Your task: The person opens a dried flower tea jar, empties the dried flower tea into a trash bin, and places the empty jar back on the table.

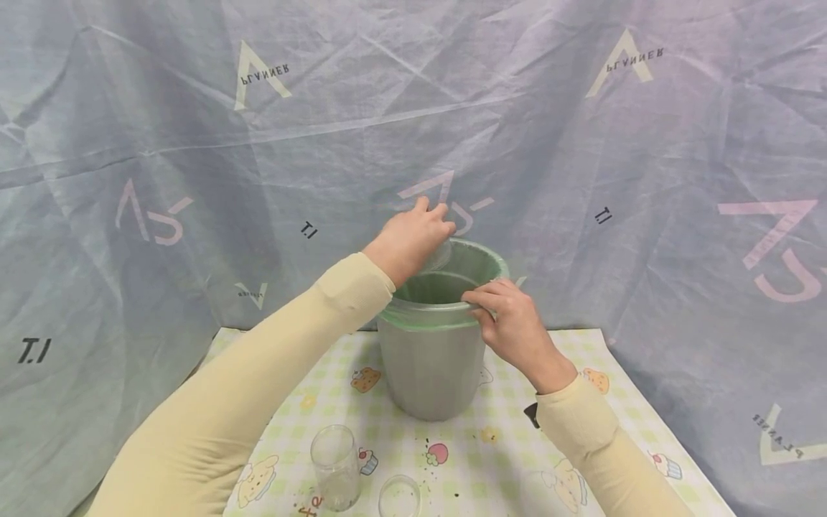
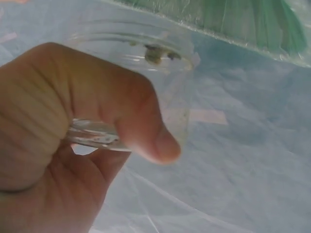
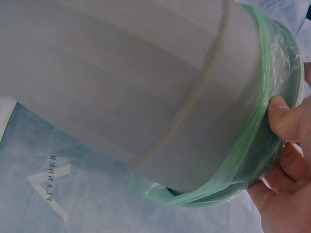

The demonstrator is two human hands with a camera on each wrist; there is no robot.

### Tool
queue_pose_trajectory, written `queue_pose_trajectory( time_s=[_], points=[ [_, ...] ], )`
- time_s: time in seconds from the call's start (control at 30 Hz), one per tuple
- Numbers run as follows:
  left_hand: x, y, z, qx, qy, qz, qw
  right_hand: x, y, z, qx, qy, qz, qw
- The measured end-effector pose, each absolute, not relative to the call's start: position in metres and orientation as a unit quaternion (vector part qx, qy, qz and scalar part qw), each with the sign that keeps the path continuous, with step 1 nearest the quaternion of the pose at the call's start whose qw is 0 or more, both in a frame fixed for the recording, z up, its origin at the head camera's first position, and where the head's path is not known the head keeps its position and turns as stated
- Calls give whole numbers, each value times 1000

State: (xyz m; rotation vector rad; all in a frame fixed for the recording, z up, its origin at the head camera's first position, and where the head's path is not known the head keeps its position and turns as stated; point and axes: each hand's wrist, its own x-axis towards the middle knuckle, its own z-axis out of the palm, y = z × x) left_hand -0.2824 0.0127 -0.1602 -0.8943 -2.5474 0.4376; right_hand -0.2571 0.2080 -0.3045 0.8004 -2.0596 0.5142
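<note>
My left hand [image 1: 413, 240] grips a clear jar [image 2: 177, 92] over the opening of a grey waste bin [image 1: 429, 370]. A few brown bits [image 2: 154, 56] cling near the jar's threaded mouth in the left wrist view. In the head view that hand hides most of the jar. My right hand [image 1: 517, 323] pinches the bin's near right rim, thumb outside and fingers over the edge. A thin green bin liner [image 3: 243, 145] is folded over this rim. The bin stands upright on the table.
In front of the bin, a second clear jar [image 1: 336, 467] stands at the table's near side. Beside it is a round clear lid or dish [image 1: 399, 497]. Dark crumbs are scattered over the checked tablecloth [image 1: 517, 445]. A grey-blue curtain [image 1: 543, 179] hangs behind and at both sides.
</note>
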Motion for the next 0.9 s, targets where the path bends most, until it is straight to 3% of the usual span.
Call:
queue_pose_trajectory(
  time_s=[0.33,0.9],
  points=[
    [-279,25,-169,-319,-898,249,173,-257,207,-304,317,-824,205,421],
    [-279,22,-169,-325,-900,234,173,-258,208,-305,317,-823,208,423]
  ],
)
